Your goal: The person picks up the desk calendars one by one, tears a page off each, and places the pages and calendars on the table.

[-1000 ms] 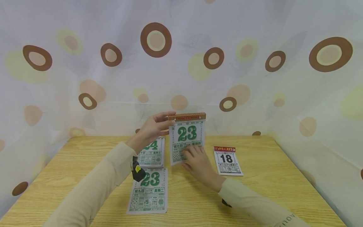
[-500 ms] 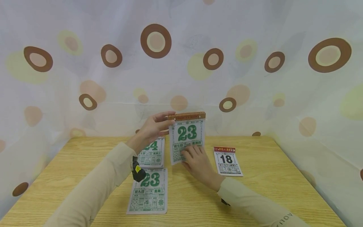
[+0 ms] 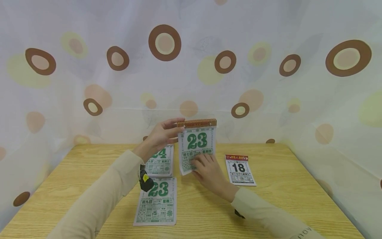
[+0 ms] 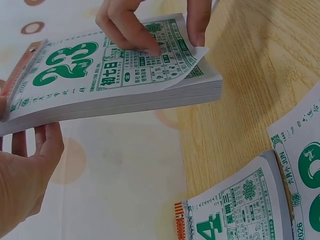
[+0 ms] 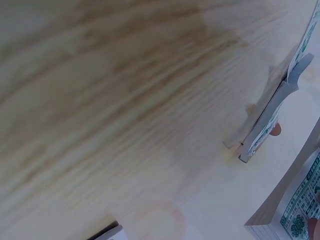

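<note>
Upright above the table, a thick tear-off calendar (image 3: pixel 197 140) shows a green 23 under its brown-and-gold striped top band. My left hand (image 3: pixel 159 135) grips it at the upper left, thumb in front and fingers behind. My right hand (image 3: pixel 209 172) is at its lower part and pinches the top sheet. In the left wrist view, that sheet's lower corner (image 4: pixel 196 56) curls away from the pages beneath, with the thumb (image 4: pixel 198 22) of the right hand at the bottom edge. The right wrist view catches only the calendar's lower part (image 5: pixel 297 212) and a fingertip.
On the wooden table (image 3: pixel 268 212), a calendar with a green 24 (image 3: pixel 161 166) lies behind the left wrist. Closer to me lies a sheet with a green 23 (image 3: pixel 156 210). A smaller red-topped calendar reading 18 (image 3: pixel 238 169) is at right. Patterned cloth (image 3: pixel 191 73) hangs around the table.
Both hands stay almost in place. The top sheet's lower left edge has shifted slightly downward near the right thumb.
</note>
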Demonstrator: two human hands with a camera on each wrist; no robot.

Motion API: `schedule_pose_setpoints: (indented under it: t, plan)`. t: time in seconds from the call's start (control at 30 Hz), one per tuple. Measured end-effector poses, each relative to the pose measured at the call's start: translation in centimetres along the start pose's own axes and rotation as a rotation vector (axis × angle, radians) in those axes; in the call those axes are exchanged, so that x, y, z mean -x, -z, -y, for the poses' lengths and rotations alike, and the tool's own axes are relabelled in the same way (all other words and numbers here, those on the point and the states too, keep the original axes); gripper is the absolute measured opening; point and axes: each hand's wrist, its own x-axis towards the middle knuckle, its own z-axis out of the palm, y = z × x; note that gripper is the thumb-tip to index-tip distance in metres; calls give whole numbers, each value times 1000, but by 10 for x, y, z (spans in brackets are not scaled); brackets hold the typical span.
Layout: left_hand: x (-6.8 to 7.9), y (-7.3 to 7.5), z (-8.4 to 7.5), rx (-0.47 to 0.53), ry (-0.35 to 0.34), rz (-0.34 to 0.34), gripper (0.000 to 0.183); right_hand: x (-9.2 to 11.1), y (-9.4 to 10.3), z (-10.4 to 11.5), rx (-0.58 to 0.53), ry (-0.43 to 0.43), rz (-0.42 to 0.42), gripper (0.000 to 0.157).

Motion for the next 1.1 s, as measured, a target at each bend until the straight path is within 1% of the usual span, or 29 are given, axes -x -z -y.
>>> schedule_pose_setpoints:
  t: [0.17,0.37,0.53,0.67,0.8,0.93,1.1]
  plan:
    - [1,-1,0,0,18,7,49,0,3,2,-47,16,0,21]
    - [1,-1,0,10,29,-1,45,1,2,3,-90,25,-21,17]
    - [0,-1,1,9,28,-10,45,2,0,3,-121,6,-27,16]
    - [1,-1,1,7,26,-12,44,3,-1,3,-175,-20,-36,15]
    - [0,0,2,14,28,-6,45,3,-1,4,-229,-49,-63,17]
    - [-1,2,5,24,32,1,49,4,3,4,-281,-107,-80,20]
    - [-1,2,7,23,43,-11,49,4,10,5,-361,-186,-83,17]
